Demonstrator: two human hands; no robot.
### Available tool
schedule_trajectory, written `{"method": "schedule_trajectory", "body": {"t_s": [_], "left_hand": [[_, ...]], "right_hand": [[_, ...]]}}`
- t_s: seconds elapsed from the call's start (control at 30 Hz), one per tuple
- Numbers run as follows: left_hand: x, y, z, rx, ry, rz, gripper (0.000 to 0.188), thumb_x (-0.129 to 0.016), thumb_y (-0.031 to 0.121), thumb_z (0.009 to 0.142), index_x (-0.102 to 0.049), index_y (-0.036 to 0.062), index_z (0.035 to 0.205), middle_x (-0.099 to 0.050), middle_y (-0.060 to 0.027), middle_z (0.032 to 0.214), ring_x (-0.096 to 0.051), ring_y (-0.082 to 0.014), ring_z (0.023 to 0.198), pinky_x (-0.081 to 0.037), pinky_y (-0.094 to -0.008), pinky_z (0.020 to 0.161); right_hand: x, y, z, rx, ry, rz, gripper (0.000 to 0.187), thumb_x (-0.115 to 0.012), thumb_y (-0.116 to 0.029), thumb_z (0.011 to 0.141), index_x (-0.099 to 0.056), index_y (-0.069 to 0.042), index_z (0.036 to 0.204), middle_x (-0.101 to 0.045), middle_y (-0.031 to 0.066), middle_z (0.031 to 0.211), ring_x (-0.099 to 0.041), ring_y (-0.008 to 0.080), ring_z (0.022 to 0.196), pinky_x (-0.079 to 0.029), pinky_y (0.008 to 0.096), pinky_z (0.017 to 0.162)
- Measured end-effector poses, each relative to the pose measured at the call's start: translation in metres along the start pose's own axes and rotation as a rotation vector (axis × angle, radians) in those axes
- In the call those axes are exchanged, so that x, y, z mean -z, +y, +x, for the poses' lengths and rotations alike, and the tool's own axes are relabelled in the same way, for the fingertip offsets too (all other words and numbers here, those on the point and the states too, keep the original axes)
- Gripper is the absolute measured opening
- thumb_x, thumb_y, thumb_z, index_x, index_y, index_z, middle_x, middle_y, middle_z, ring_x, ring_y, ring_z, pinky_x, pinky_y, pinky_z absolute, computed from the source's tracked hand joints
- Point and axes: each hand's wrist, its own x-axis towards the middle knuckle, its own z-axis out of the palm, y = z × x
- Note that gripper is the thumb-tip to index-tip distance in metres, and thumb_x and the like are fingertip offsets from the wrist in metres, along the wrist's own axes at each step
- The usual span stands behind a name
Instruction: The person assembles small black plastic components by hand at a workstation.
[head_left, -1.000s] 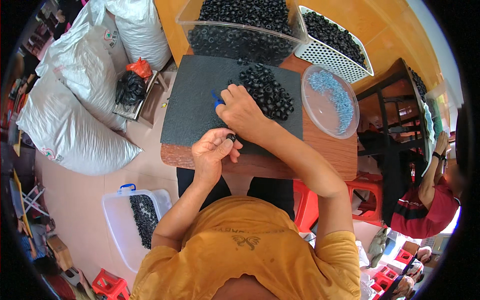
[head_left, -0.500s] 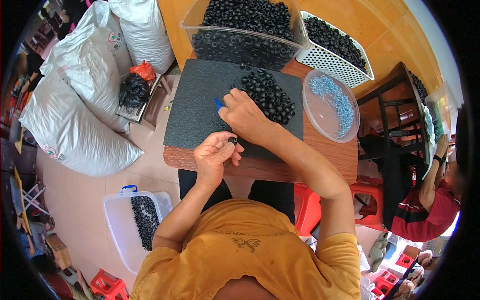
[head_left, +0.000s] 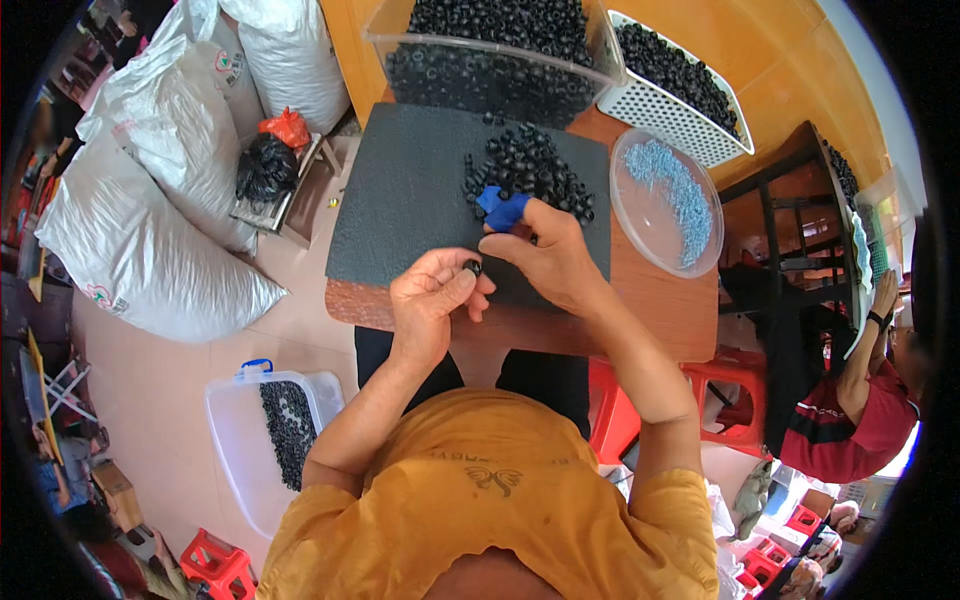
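Note:
My left hand [head_left: 432,297] is near the front edge of a dark grey mat [head_left: 395,200], closed in a pinch around a small round black plastic piece [head_left: 472,267] with a hole. Close by on the right is my right hand [head_left: 548,248], its fingertips wrapped in blue tape [head_left: 503,208] and curled close to the thumb. Whatever lies between them, if anything, is too small to make out. Just beyond that hand, a heap of similar black pieces [head_left: 540,165] covers part of the mat.
Behind the mat stand a clear bin [head_left: 500,52] and a white perforated basket [head_left: 668,125], both full of black pieces. A round clear tray [head_left: 645,225] holds small light-blue pieces. White sacks [head_left: 150,250] stand left; a plastic box [head_left: 235,440] sits on the floor. Someone in red [head_left: 840,430] sits at right.
My right hand has moved right from the mat's middle to the near side of the heap, its blue-taped fingers now turned into view. My left hand still holds the black piece.

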Motion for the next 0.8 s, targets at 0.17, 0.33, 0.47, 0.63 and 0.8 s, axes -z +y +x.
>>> {"method": "schedule_trajectory", "body": {"t_s": [0.17, 0.33, 0.47, 0.63, 0.8], "left_hand": [[-0.014, 0.006, -0.001, -0.023, -0.065, 0.043, 0.019, -0.059, 0.005, 0.087, -0.057, -0.0044, 0.103, -0.065, -0.0128, 0.081, -0.059, -0.0124, 0.062, -0.048, -0.0227, 0.055], [-0.019, 0.005, -0.005, -0.016, -0.085, 0.078, 0.019, -0.058, 0.005, 0.087, -0.056, -0.0042, 0.104, -0.064, -0.0115, 0.083, -0.059, -0.0116, 0.065, -0.048, -0.0219, 0.056], [-0.020, 0.003, -0.007, -0.014, -0.075, 0.070, 0.020, -0.058, 0.005, 0.087, -0.056, -0.0042, 0.105, -0.064, -0.0107, 0.083, -0.059, -0.0114, 0.066, -0.048, -0.0214, 0.056], [-0.026, 0.003, -0.007, -0.051, -0.052, 0.085, 0.020, -0.058, 0.005, 0.087, -0.056, -0.0044, 0.105, -0.064, -0.0109, 0.083, -0.059, -0.0114, 0.066, -0.048, -0.0214, 0.056], [-0.028, 0.006, -0.006, -0.065, -0.088, 0.073, 0.019, -0.057, 0.004, 0.088, -0.056, -0.0048, 0.104, -0.064, -0.0115, 0.083, -0.059, -0.0117, 0.065, -0.048, -0.0215, 0.055]], "right_hand": [[0.011, -0.011, -0.021, -0.279, -0.038, 0.442, 0.019, -0.070, -0.008, 0.078, -0.054, 0.002, 0.075, -0.063, 0.0059, 0.070, -0.057, 0.0068, 0.067, -0.047, 0.0249, 0.058], [0.010, -0.003, -0.030, -0.247, -0.052, 0.470, 0.017, -0.068, -0.008, 0.079, -0.054, 0.002, 0.075, -0.062, 0.0068, 0.066, -0.057, 0.0088, 0.064, -0.047, 0.0249, 0.058], [0.004, -0.003, -0.036, -0.013, 0.021, 0.232, 0.010, -0.066, -0.006, 0.079, -0.058, 0.001, 0.079, -0.059, 0.0086, 0.069, -0.057, 0.0184, 0.065, -0.045, 0.0310, 0.059], [0.006, -0.010, -0.040, 0.133, 0.096, 0.065, 0.010, -0.066, -0.004, 0.077, -0.061, 0.000, 0.085, -0.058, 0.0098, 0.076, -0.056, 0.0227, 0.068, -0.043, 0.0335, 0.061], [0.009, -0.018, -0.044, -0.248, 0.098, 0.472, 0.013, -0.064, 0.000, 0.075, -0.062, 0.000, 0.088, -0.058, 0.0085, 0.076, -0.057, 0.0215, 0.073, -0.045, 0.0317, 0.063]]}}
